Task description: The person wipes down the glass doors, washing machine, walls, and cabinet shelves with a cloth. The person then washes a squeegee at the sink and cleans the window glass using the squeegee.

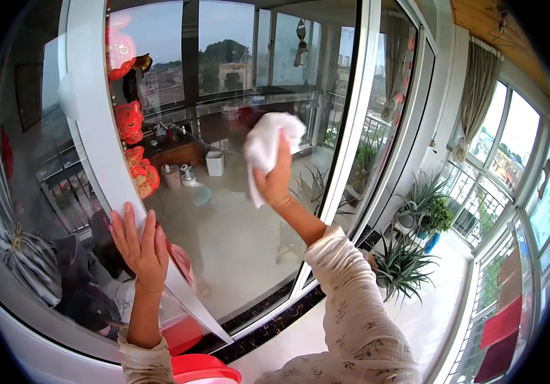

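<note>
My right hand [275,178] presses a white cloth [276,131] against the large glass pane [236,256] of a sliding door. The cloth is bunched under the palm and its lower end hangs down. Lower on the left, my left hand [142,246] lies with its fingers stretched out against the white door frame [96,115]. Red paper decorations [129,121] run along the pane's left edge, above my left hand.
At the bottom stands a red basin [206,367], partly cut off. Several potted spiky plants [403,264] stand to the right beyond the door. A dark stone sill [275,325] runs below the door. A grey curtain [28,256] hangs at the left.
</note>
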Motion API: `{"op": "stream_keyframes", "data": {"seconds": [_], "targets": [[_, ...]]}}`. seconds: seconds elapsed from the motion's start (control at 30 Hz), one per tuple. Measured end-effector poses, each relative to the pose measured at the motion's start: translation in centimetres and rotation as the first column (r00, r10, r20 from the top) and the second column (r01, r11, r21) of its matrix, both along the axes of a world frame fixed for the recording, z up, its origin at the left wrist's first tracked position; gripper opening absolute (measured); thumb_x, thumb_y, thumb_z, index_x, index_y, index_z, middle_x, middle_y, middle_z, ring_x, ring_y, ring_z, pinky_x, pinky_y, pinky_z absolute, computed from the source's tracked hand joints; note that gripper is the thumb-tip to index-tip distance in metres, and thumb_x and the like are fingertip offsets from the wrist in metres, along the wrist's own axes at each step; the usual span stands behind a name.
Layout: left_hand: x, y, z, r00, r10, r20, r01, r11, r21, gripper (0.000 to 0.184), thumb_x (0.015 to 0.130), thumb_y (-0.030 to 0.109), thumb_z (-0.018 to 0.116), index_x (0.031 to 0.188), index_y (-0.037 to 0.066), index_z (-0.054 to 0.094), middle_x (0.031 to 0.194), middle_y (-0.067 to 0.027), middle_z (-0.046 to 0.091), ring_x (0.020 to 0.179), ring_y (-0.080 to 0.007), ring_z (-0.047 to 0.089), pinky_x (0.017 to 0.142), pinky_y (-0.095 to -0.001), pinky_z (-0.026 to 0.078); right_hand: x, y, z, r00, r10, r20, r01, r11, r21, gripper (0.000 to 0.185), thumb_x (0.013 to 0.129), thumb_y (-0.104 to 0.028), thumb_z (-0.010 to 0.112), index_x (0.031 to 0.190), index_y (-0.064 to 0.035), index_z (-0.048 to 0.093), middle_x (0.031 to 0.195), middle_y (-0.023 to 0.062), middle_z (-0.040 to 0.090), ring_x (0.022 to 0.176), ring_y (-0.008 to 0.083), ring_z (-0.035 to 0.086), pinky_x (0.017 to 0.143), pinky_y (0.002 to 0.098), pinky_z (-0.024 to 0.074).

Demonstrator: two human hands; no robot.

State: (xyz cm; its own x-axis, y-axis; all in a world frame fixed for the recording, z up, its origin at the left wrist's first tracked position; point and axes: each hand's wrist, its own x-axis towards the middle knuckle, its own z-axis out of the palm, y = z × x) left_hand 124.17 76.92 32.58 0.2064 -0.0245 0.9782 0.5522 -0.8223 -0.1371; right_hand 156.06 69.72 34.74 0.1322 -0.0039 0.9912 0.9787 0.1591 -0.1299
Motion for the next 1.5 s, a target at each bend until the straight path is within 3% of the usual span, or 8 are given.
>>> {"op": "stream_keyframes", "data": {"seconds": [0.13, 0.4, 0.73, 0.83, 0.93, 1.2, 1.4, 1.5], "targets": [[0.0, 0.3, 0.0, 1.0, 0.016, -0.012, -0.015, 0.999, 0.033, 0.033, 0.091, 0.01, 0.057, 0.123, 0.003, 0.061, 0.147, -0.023, 0.04, 0.138, -0.0473, 0.03, 0.111, -0.0564, 0.024, 0.1, -0.8, 4.7, 0.652, -0.004, 0.759, 0.237, 0.951, -0.199, 0.041, 0.077, -0.02, 0.066, 0.115, -0.0106, 0.057, 0.145, 0.0126, 0.046, 0.137, 0.0315, 0.04, 0.116, 0.0478, 0.0217], [0.5, 0.6, 0.1, 1.0, -0.001, -0.001, 0.001, 0.998, 0.068, 0.033, 0.093, 0.007, 0.053, 0.125, 0.0, 0.058, 0.148, -0.0238, 0.037, 0.139, -0.0487, 0.026, 0.111, -0.0568, 0.024, 16.7, -3.5, 19.0, 0.941, -0.191, 0.28, 0.179, 0.982, 0.068, 0.043, 0.084, -0.012, 0.066, 0.122, 0.0035, 0.052, 0.13, 0.0195, 0.052, 0.115, 0.0413, 0.05, 0.096, 0.0438, 0.0412], [0.6, 0.9, 0.1, 1.0, 0.012, 0.013, -0.013, 0.995, 0.101, 0.032, 0.094, 0.007, 0.053, 0.125, -0.001, 0.059, 0.148, -0.0238, 0.037, 0.139, -0.0482, 0.027, 0.111, -0.0558, 0.025, 0.2, 0.3, -18.1, 0.861, 0.221, -0.458, -0.215, 0.974, 0.066, 0.07, 0.084, -0.015, 0.064, 0.142, 0.0076, 0.032, 0.143, 0.0272, 0.035, 0.128, 0.0391, 0.042, 0.112, 0.0434, 0.0263], [0.7, 0.5, 0.1, 1.0, 0.011, 0.002, -0.012, 0.996, 0.093, 0.032, 0.094, 0.006, 0.053, 0.125, -0.001, 0.059, 0.148, -0.0244, 0.038, 0.139, -0.0483, 0.027, 0.111, -0.0558, 0.025, -5.8, -0.7, -18.7, 0.927, 0.159, 0.34, 0.035, 0.866, -0.499, 0.039, 0.077, -0.015, 0.064, 0.116, -0.0186, 0.061, 0.146, 0.0057, 0.045, 0.129, 0.0234, 0.046, 0.109, 0.0514, 0.03], [0.6, 0.6, 0.3, 1.0, 0.011, -0.002, -0.011, 0.995, 0.097, 0.033, 0.093, 0.006, 0.053, 0.125, 0.0, 0.059, 0.148, -0.0247, 0.038, 0.139, -0.0485, 0.027, 0.111, -0.0559, 0.024, -2.0, 0.4, -9.7, 0.839, 0.115, 0.532, 0.044, 0.96, -0.277, 0.035, 0.081, -0.016, 0.062, 0.116, -0.0151, 0.06, 0.145, 0.0057, 0.046, 0.129, 0.0247, 0.047, 0.109, 0.0481, 0.0293], [0.5, 0.7, 0.0, 1.0, -0.002, 0.015, 0.001, 0.998, 0.064, 0.031, 0.091, 0.005, 0.057, 0.122, 0.003, 0.061, 0.148, -0.0224, 0.038, 0.14, -0.0469, 0.026, 0.112, -0.0542, 0.024, 13.2, -0.1, -19.0, 0.649, 0.088, -0.755, 0.147, 0.96, 0.239, 0.043, 0.097, -0.023, 0.052, 0.125, 0.0086, 0.051, 0.124, 0.0255, 0.057, 0.113, 0.0353, 0.056, 0.098, 0.0392, 0.0402], [-0.1, 0.7, -0.3, 0.997, -0.064, 0.049, 0.064, 0.998, -0.012, 0.039, 0.083, 0.01, 0.067, 0.121, 0.013, 0.065, 0.147, -0.0174, 0.043, 0.139, -0.0424, 0.033, 0.113, -0.0517, 0.023, -4.7, 2.7, -15.8, 0.843, 0.277, -0.461, -0.277, 0.958, 0.07, 0.053, 0.089, -0.009, 0.055, 0.137, 0.0056, 0.04, 0.144, 0.0233, 0.041, 0.132, 0.0374, 0.041, 0.113, 0.0418, 0.022], [-2.6, -2.2, -1.4, 0.985, -0.152, 0.084, 0.163, 0.976, -0.147, 0.035, 0.084, 0.01, 0.066, 0.118, 0.01, 0.065, 0.147, -0.0186, 0.043, 0.139, -0.0421, 0.033, 0.112, -0.0541, 0.021, -9.1, 3.4, -5.8, 0.972, 0.112, 0.206, -0.082, 0.985, -0.149, 0.043, 0.08, -0.018, 0.065, 0.121, -0.0042, 0.057, 0.15, 0.0198, 0.037, 0.138, 0.0403, 0.034, 0.111, 0.0578, 0.0178]]}}
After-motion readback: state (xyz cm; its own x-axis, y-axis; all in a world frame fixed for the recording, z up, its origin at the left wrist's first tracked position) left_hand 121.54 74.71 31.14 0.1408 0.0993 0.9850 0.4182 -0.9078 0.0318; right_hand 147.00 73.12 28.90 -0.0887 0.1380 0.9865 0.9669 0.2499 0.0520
